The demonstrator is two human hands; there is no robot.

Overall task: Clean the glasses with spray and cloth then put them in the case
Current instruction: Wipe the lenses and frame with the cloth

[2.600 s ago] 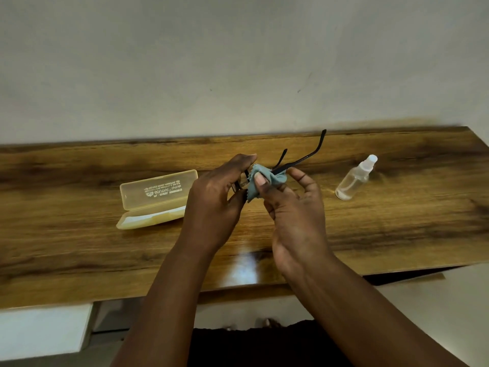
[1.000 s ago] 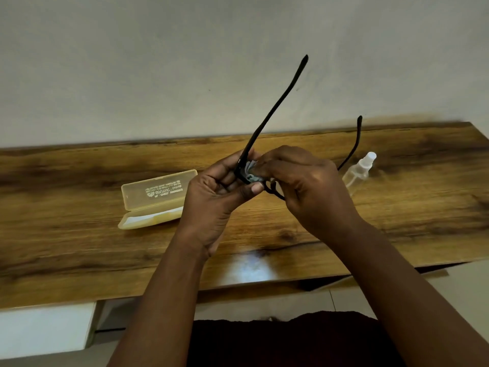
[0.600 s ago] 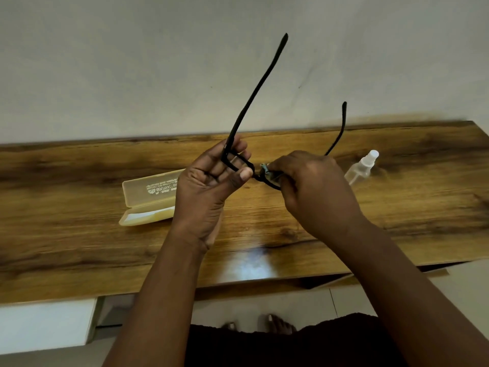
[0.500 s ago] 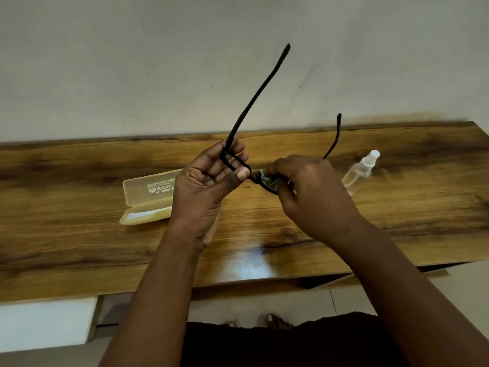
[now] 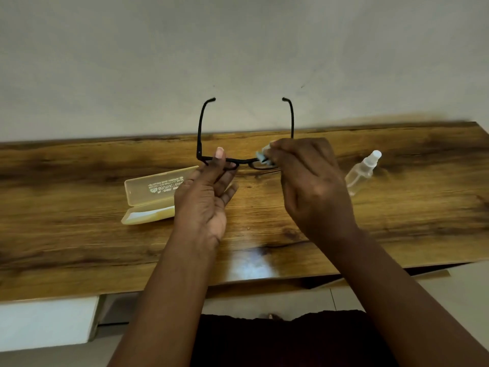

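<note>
Black-framed glasses (image 5: 200, 133) are held level above the wooden table (image 5: 79, 234), both temple arms unfolded and pointing away from me toward the wall. My left hand (image 5: 206, 197) pinches the left lens rim between thumb and fingers. My right hand (image 5: 312, 186) pinches a small light-blue cloth (image 5: 262, 156) around the right lens, which the hand mostly hides. The yellowish translucent case (image 5: 150, 192) lies open on the table left of my left hand. A clear spray bottle (image 5: 363, 172) with a white cap lies on its side to the right.
A plain pale wall (image 5: 238, 49) rises directly behind the table's back edge. Below the front edge, a white surface (image 5: 45, 324) shows at the lower left, and dark clothing (image 5: 277, 340) is at the bottom centre.
The glasses have turned from tilted, arms slanting up left, to level with both arms pointing straight away. My left hand shifted to the left rim; my right hand still holds the cloth on the right lens.
</note>
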